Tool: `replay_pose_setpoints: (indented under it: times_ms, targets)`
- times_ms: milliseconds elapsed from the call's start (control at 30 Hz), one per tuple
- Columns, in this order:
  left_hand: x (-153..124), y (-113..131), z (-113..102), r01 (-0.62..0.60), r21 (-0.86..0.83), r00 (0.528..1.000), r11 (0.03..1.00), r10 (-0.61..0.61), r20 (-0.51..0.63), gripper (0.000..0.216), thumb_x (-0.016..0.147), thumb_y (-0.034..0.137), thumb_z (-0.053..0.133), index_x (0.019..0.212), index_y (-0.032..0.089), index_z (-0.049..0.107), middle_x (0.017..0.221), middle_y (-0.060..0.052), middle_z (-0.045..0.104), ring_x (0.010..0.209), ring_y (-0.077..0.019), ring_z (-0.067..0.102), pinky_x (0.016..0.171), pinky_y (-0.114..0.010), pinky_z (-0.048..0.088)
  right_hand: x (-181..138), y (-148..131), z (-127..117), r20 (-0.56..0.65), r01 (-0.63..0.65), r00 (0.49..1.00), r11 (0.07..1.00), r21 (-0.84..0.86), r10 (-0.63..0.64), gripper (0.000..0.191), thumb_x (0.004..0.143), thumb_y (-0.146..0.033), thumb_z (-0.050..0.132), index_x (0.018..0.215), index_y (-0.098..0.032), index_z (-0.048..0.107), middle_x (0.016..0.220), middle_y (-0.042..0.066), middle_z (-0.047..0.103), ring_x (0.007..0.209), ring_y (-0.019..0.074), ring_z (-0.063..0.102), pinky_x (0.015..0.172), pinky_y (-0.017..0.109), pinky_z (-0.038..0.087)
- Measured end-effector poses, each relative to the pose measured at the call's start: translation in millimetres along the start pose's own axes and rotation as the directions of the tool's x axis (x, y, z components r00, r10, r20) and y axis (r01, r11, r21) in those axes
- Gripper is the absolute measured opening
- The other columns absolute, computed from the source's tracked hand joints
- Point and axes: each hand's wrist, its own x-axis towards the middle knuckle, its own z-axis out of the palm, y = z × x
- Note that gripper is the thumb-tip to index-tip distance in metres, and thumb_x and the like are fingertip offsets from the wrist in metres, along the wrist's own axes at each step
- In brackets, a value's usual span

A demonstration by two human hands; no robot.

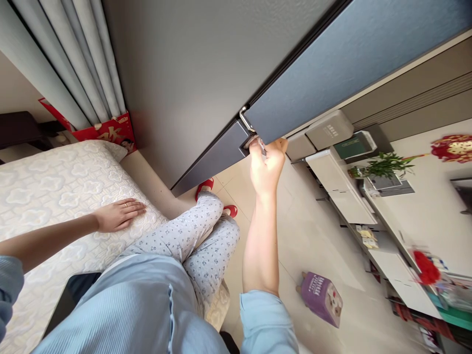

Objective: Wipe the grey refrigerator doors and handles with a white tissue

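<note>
My right hand (266,164) is raised and closed around a small metal handle (246,120) at the lower corner of a dark blue-grey door panel (346,59). A second dark panel (214,160) runs down from the same corner. My left hand (118,215) lies flat and open, fingers together, on a white quilted mattress (55,187). My legs in patterned trousers and red slippers (205,186) stretch toward the floor below the door.
Grey curtains (70,59) and a red box (110,130) stand beyond the mattress. A purple bag (321,298) sits on the tiled floor. A low white cabinet (342,187) with a green plant (383,166), boxes and red ornaments runs along the right wall.
</note>
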Motion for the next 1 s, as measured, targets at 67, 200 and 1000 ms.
replay_pose_setpoints:
  times_ms: [67,200,1000]
  targets:
    - [0.5,0.0,-2.1,-0.024,0.016,1.000,1.000,0.024,-0.008,0.055,0.104,0.023,0.046,0.158,0.023,0.052,0.157,-0.007,0.056,0.145,-0.0218,0.053,0.132,-0.040,0.022,-4.2,-1.9,1.4,0.001,0.033,0.999,0.999,-0.022,-0.033,0.024,0.098,-0.036,0.059,0.078,-0.026,0.067,0.088,0.004,0.062,0.111,0.0247,0.054,0.109,0.044,0.048]
    - [0.3,0.6,-7.0,-0.048,0.075,0.998,0.996,0.044,0.051,0.055,0.104,0.021,0.048,0.160,0.018,0.049,0.161,-0.007,0.052,0.148,-0.0210,0.048,0.134,-0.039,0.012,-10.1,2.9,6.8,-0.017,0.066,0.998,0.997,-0.024,-0.067,0.035,0.103,-0.048,0.055,0.083,-0.023,0.069,0.089,0.004,0.064,0.104,0.0233,0.054,0.102,0.041,0.046]
    - [9.8,9.8,-18.0,-0.093,0.162,0.994,0.982,0.101,-0.047,0.050,0.101,0.017,0.048,0.150,0.013,0.055,0.151,-0.010,0.062,0.140,-0.0210,0.053,0.132,-0.039,0.014,-12.5,14.2,30.3,-0.142,-0.024,0.986,0.929,0.370,0.082,0.044,0.103,-0.062,0.048,0.085,-0.023,0.059,0.090,0.005,0.061,0.102,0.0233,0.067,0.102,0.046,0.055]
